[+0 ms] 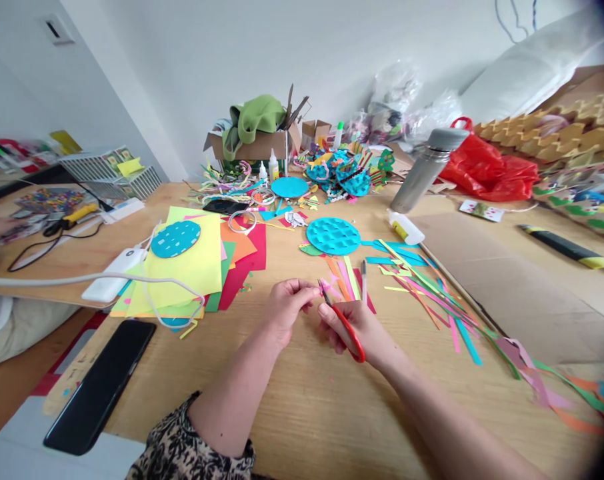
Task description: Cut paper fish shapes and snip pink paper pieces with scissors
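Note:
My right hand (pixel 358 331) is closed around red-handled scissors (pixel 343 323), whose blades point up and left toward a small pink paper scrap (pixel 327 287). My left hand (pixel 286 305) pinches that scrap between thumb and fingertips, just left of the blades. Both hands hover over the wooden table (pixel 302 407) near its front. Loose coloured paper strips (pixel 422 287) lie just beyond and to the right of the hands. A teal woven paper disc (pixel 333 235) lies behind them.
A stack of coloured paper sheets (pixel 192 267) with a second teal disc (pixel 176 239) lies to the left, beside a white power bank (pixel 113 275) with a cable. A black phone (pixel 101 385) lies front left. A steel bottle (pixel 423 170), glue bottle (pixel 405 227), cardboard sheet (pixel 507 280) and craft clutter fill the back and right.

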The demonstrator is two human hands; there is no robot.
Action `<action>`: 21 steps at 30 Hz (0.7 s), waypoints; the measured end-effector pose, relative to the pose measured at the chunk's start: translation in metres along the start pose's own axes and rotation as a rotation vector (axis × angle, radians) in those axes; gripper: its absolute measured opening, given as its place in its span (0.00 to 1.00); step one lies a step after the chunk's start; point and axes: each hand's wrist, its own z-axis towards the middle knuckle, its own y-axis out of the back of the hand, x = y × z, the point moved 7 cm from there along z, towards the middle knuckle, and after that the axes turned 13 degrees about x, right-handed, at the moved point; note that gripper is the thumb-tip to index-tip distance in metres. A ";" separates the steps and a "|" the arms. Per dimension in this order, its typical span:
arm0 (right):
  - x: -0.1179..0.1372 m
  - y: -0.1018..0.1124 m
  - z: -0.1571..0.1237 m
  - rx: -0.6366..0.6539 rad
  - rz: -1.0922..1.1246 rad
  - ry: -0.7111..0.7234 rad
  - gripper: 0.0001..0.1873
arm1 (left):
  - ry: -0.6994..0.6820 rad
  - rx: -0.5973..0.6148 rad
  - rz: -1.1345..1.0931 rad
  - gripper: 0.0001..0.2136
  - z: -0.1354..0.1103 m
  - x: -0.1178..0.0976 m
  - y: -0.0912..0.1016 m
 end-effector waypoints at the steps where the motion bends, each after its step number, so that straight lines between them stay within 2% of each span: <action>1: 0.000 0.000 0.000 -0.002 -0.004 0.002 0.33 | 0.006 0.008 0.002 0.07 0.000 0.001 0.000; 12: -0.001 0.000 -0.001 0.010 -0.011 0.025 0.31 | 0.001 0.038 0.014 0.07 0.001 0.002 -0.002; 21: -0.004 0.001 -0.001 -0.009 -0.012 -0.019 0.34 | 0.009 0.022 0.017 0.08 0.000 0.002 0.000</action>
